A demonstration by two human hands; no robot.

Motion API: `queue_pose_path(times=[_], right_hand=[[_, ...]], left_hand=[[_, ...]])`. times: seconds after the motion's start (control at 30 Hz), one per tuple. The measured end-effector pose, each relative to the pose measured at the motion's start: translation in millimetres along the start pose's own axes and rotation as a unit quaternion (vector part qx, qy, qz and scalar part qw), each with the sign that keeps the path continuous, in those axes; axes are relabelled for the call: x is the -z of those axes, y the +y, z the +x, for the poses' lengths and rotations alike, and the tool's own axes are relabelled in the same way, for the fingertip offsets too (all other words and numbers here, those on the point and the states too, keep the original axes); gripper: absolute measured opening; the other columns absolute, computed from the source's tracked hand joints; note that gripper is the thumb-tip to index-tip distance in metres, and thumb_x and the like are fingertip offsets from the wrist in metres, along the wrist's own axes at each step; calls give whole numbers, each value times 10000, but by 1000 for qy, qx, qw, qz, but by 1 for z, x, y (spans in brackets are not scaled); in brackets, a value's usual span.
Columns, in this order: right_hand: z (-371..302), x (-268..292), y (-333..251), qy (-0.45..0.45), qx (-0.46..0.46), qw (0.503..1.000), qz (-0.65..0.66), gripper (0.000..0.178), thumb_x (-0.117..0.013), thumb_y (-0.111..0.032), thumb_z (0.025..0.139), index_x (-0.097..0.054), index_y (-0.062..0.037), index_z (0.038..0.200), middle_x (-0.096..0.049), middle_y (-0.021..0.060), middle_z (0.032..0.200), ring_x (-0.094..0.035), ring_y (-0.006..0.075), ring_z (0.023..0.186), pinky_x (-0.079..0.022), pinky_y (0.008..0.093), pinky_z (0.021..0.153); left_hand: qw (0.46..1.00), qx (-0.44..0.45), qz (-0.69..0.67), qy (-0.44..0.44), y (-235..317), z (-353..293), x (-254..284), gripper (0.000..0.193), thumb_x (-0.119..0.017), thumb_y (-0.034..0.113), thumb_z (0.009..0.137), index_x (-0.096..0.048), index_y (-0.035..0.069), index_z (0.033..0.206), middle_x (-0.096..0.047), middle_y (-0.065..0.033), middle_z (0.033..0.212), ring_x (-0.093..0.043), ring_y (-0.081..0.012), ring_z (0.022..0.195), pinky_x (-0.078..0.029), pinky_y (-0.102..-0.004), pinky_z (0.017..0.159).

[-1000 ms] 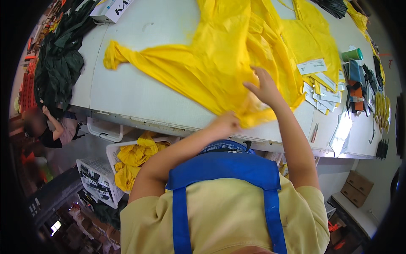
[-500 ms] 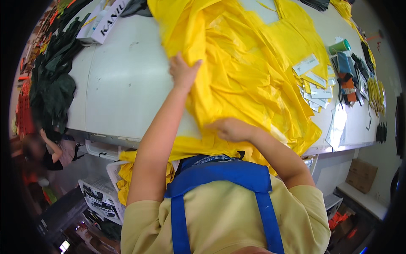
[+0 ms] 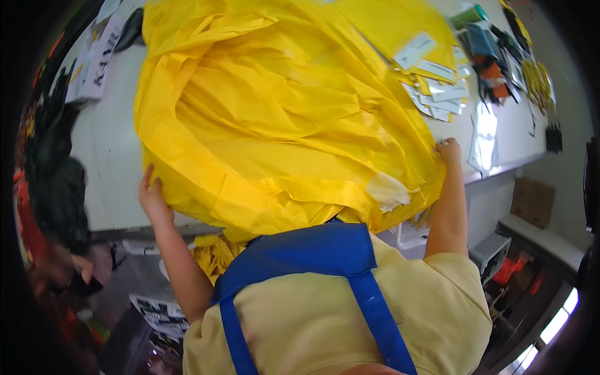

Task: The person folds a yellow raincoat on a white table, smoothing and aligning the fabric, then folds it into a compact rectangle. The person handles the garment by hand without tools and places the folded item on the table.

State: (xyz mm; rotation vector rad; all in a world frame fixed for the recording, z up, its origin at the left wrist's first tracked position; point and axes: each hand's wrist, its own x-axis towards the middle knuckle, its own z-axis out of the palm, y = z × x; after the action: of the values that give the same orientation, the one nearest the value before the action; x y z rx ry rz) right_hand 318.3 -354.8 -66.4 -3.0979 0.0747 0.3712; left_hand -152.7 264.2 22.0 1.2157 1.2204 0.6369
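Now yellow fabric (image 3: 269,140) is being spread wider, opened out; edge being pinched by right hand (image 3: 450,152) fingers, left hand (image 3: 154,199) grip unclear.

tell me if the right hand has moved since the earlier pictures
Yes. Judged against the green cylinder on the table, the right hand has moved rightward, to the right edge of the yellow fabric.

The yellow cloth (image 3: 269,125) before you runs off the top edge and hides much of the table (image 3: 112,159), the grip of your left hand (image 3: 154,197) and right hand (image 3: 450,153) is unclear, the co-worker (image 3: 81,269) is blurred, and the white labels (image 3: 415,50) carry print too small to read.
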Motion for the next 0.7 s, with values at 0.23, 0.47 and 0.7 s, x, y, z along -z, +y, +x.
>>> queue_pose_path(times=[0.23,0.47,0.7], right_hand=[[13,-17,43,-7,40,974,223,180,-594,-166,834,-643,6,851,-638,91,658,-587,164,572,-429,295,503],[-84,109,-171,80,235,714,655,96,-487,-103,935,-456,-17,906,-524,82,836,-587,186,772,-551,340,770],[-248,56,-391,-371,351,825,242,355,-591,-370,864,-523,-103,1087,-602,73,819,-575,173,609,-447,318,449]], left_hand=[[978,169,-20,124,-43,-26,-13,503,-551,168,913,-359,48,1363,-519,-145,1255,-531,-231,1126,-452,-335,893],[954,158,-248,-62,-73,-53,-13,427,-519,114,929,-398,75,1337,-532,-54,1258,-532,-210,1123,-457,-349,902],[951,197,-223,-90,-65,-83,-18,401,-498,109,932,-408,19,1312,-509,-94,1291,-514,-238,1150,-424,-372,957]])
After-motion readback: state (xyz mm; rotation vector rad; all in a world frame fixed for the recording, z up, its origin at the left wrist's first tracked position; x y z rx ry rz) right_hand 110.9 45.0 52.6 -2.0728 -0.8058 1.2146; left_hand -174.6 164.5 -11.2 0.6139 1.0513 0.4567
